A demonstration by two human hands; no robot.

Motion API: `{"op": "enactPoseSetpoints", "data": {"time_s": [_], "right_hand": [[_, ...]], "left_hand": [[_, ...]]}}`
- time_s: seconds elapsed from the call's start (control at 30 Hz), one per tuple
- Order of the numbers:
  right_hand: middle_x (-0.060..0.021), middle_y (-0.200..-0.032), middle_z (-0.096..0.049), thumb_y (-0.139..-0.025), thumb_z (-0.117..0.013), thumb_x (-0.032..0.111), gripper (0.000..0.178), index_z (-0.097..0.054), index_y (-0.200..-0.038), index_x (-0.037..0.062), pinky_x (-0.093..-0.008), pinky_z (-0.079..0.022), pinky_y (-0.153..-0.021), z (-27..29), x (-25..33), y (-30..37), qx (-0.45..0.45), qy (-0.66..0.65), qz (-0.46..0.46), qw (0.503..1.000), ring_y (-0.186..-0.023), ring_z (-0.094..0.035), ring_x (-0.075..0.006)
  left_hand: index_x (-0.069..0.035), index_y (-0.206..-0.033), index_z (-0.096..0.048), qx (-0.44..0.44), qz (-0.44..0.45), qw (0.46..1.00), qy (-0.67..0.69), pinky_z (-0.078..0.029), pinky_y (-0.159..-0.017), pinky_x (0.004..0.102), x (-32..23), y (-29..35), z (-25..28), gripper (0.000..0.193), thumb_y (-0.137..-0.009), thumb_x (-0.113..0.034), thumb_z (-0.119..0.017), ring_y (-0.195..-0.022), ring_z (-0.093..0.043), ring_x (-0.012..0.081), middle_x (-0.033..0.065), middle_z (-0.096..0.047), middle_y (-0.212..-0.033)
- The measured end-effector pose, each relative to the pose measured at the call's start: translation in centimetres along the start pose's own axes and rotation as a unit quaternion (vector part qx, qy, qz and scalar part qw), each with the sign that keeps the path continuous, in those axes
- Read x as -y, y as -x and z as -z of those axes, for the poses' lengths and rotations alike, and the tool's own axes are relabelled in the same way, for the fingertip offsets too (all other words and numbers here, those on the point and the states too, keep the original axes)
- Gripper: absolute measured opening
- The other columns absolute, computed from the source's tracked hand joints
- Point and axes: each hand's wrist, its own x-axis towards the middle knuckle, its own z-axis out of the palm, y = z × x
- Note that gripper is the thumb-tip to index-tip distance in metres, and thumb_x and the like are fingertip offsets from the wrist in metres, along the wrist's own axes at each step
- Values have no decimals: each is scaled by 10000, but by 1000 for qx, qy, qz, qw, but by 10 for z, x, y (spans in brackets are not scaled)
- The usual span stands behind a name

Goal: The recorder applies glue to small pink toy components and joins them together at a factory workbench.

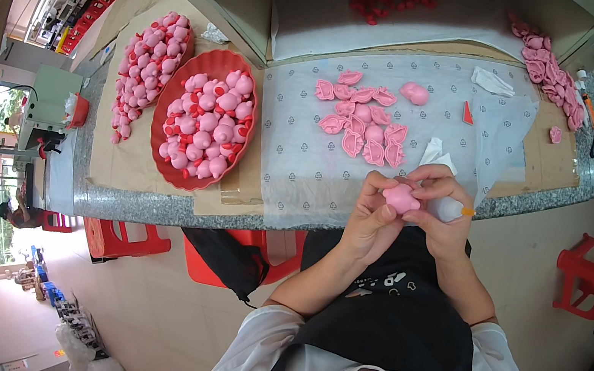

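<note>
Close to the table's front edge, my left hand pinches a small pink rounded figure between thumb and fingers. My right hand meets it from the other side, fingertips on the same figure. A small whitish squeeze bottle with an orange tip is tucked in that right hand, its tip pointing right. Beyond my hands, several pink hollow shell pieces lie in a group on the printed white sheet. A closed pink figure sits behind them.
At the left stands a red scalloped bowl full of pink-and-red figures, with a further heap of figures beside it. More pink pieces are piled back right. Crumpled white tissue, a red scrap and pens lie about. Red stools stand on the floor.
</note>
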Motion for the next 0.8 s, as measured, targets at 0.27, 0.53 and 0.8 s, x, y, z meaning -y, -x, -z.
{"op": "enactPoseSetpoints", "data": {"time_s": [0.27,0.53,0.8], "right_hand": [[-119,-817,-547,-607,-664,-21,138,-568,-703,5,-287,-430,-720,-1,-5,0,-21,30,58,998,-796,-541,-195],[-70,-791,-550,-634,-639,22,146,-576,-766,20,-227,-388,-636,3,14,-66,147,150,-56,976,-711,-490,-123],[-30,-686,-538,-600,-610,61,210,-558,-795,1,-239,-389,-603,40,20,-155,186,466,-15,865,-642,-492,-120]], "left_hand": [[-144,-986,-443,-53,-32,998,1,-378,-813,277,5,-4,-1,350,-699,-159,-643,-944,-473,154,42,-500,-987],[-24,-1019,-434,-80,-4,941,-330,-354,-828,289,-58,-13,-9,350,-723,-94,-607,-918,-483,163,75,-518,-938],[-30,-1057,-429,-67,-26,996,-56,-348,-787,299,-76,-28,10,390,-770,-267,-547,-833,-453,200,112,-513,-852]]}}
